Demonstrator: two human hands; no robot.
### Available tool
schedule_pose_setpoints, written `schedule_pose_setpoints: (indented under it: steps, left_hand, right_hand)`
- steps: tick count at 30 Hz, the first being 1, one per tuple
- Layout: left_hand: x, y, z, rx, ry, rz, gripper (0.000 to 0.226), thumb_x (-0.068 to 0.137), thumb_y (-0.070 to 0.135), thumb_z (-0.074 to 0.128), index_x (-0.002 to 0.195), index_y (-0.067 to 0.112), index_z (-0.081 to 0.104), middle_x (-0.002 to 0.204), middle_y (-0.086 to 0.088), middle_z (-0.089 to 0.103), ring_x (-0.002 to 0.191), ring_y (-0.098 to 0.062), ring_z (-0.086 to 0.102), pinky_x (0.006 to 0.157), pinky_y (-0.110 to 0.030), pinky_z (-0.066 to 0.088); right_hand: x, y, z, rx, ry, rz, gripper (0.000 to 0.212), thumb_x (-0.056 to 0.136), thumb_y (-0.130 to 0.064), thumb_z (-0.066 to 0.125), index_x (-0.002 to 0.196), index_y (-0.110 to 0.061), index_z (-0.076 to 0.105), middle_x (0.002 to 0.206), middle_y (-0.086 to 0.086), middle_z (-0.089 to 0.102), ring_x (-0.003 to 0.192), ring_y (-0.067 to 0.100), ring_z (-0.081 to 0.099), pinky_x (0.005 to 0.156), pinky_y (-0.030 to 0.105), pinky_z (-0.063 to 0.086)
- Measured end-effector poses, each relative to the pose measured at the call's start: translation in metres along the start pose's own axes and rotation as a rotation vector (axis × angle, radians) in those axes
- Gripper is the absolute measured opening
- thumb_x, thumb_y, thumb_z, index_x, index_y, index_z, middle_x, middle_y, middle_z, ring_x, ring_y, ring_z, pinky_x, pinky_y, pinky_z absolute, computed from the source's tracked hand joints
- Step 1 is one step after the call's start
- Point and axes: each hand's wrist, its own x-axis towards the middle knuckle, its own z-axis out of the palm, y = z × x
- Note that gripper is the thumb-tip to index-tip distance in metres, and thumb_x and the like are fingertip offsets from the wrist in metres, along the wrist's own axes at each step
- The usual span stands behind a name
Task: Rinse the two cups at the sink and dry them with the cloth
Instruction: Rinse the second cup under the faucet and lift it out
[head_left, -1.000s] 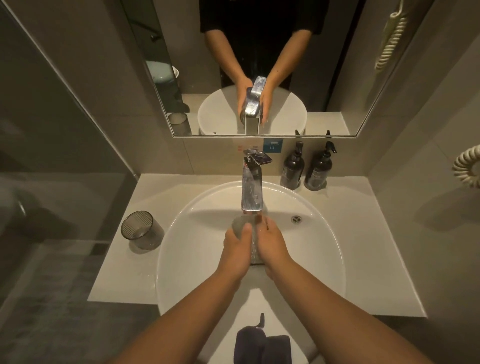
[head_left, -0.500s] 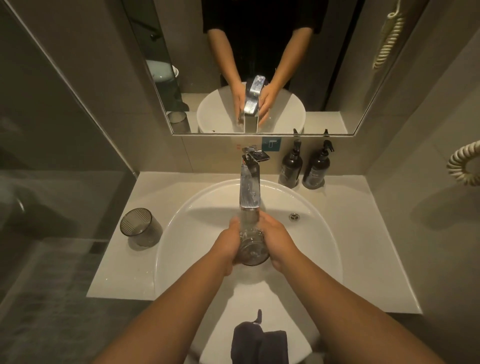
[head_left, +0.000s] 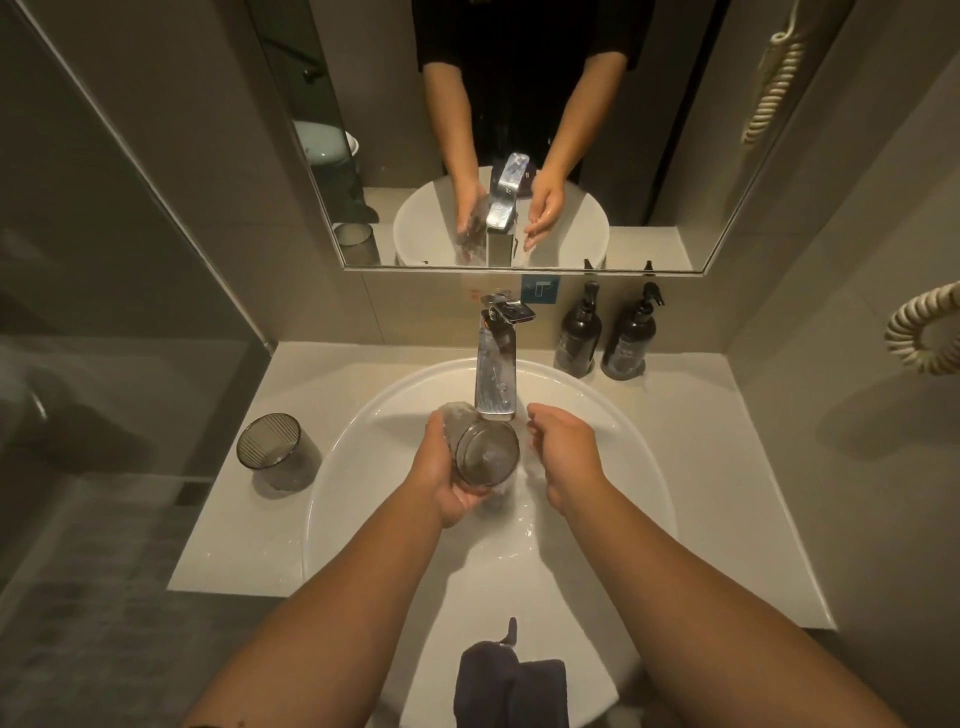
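My left hand (head_left: 441, 467) grips a clear grey cup (head_left: 485, 454) just below the chrome tap (head_left: 496, 379), over the white basin (head_left: 639, 452). The cup lies tilted, its round end facing the camera. Water runs down into the basin beside it. My right hand (head_left: 563, 449) hovers a little to the right of the cup, fingers loosely bent, holding nothing. A second ribbed grey cup (head_left: 278, 452) stands upright on the counter left of the basin. A dark cloth (head_left: 511, 686) hangs over the basin's near rim.
Two dark pump bottles (head_left: 579, 340) (head_left: 628, 343) stand at the back right of the pale counter (head_left: 727, 493). A mirror (head_left: 519, 130) covers the wall above the tap. A glass partition (head_left: 104, 286) borders the left, and a coiled cord (head_left: 919, 332) hangs at right.
Both hands held the cup under the tap before. My right hand has let go and moved right, while my left hand keeps the cup and has turned it toward the camera.
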Motion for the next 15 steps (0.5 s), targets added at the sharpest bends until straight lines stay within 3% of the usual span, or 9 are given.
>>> schedule_pose_setpoints:
  steps: [2, 5, 8, 11, 13, 15]
  left_hand:
    - [0.004, -0.001, 0.0, -0.026, 0.014, -0.001, 0.048, 0.082, 0.058, 0.055, 0.1, 0.017, 0.072, 0.092, -0.007, 0.075, 0.073, -0.026, 0.072, 0.068, -0.035, 0.06]
    - [0.007, -0.007, -0.003, 0.054, 0.032, 0.061, 0.065, 0.086, 0.07, 0.049, 0.118, 0.017, 0.068, 0.109, -0.01, 0.076, 0.092, -0.029, 0.075, 0.087, -0.044, 0.059]
    - [-0.003, -0.013, -0.005, 0.134, -0.095, 0.166, 0.053, 0.097, 0.057, 0.044, 0.12, 0.015, 0.069, 0.116, -0.013, 0.074, 0.102, -0.028, 0.073, 0.087, -0.043, 0.057]
    - [-0.011, -0.017, -0.016, -0.016, -0.269, 0.139, 0.049, 0.1, 0.043, 0.038, 0.122, 0.01, 0.067, 0.121, -0.018, 0.07, 0.106, -0.031, 0.07, 0.083, -0.044, 0.058]
    - [-0.01, -0.021, -0.026, -0.086, -0.312, 0.115, 0.055, 0.097, 0.041, 0.04, 0.134, 0.005, 0.058, 0.132, -0.024, 0.062, 0.118, -0.039, 0.062, 0.097, -0.055, 0.051]
    - [-0.008, -0.023, -0.031, -0.089, -0.255, 0.107, 0.06, 0.095, 0.044, 0.043, 0.137, 0.003, 0.056, 0.136, -0.026, 0.058, 0.125, -0.043, 0.055, 0.109, -0.062, 0.04]
  right_hand:
    - [0.001, 0.001, -0.005, -0.024, 0.011, 0.02, 0.018, 0.09, -0.018, 0.06, 0.103, -0.012, 0.071, 0.094, 0.004, 0.063, 0.091, 0.019, 0.056, 0.094, 0.038, 0.045]
    - [-0.002, 0.0, -0.009, -0.138, 0.002, 0.015, 0.015, 0.089, -0.023, 0.06, 0.094, -0.012, 0.069, 0.097, 0.012, 0.065, 0.095, 0.028, 0.06, 0.096, 0.04, 0.047]
    - [-0.005, -0.004, -0.012, -0.298, -0.069, -0.059, 0.019, 0.096, -0.026, 0.051, 0.093, -0.013, 0.064, 0.104, 0.011, 0.063, 0.098, 0.026, 0.058, 0.093, 0.038, 0.046]
    - [-0.009, -0.002, -0.01, -0.349, -0.243, -0.008, 0.04, 0.099, -0.048, 0.04, 0.12, -0.022, 0.059, 0.12, -0.004, 0.062, 0.111, 0.018, 0.056, 0.097, 0.039, 0.045]
    - [-0.012, 0.003, -0.005, -0.282, -0.352, 0.095, 0.045, 0.097, -0.057, 0.037, 0.119, -0.027, 0.062, 0.113, -0.003, 0.07, 0.105, 0.019, 0.064, 0.09, 0.041, 0.051]
    - [-0.013, 0.011, -0.001, -0.307, -0.324, 0.097, 0.047, 0.093, -0.059, 0.042, 0.103, -0.021, 0.069, 0.095, 0.001, 0.075, 0.088, 0.022, 0.07, 0.078, 0.04, 0.055]
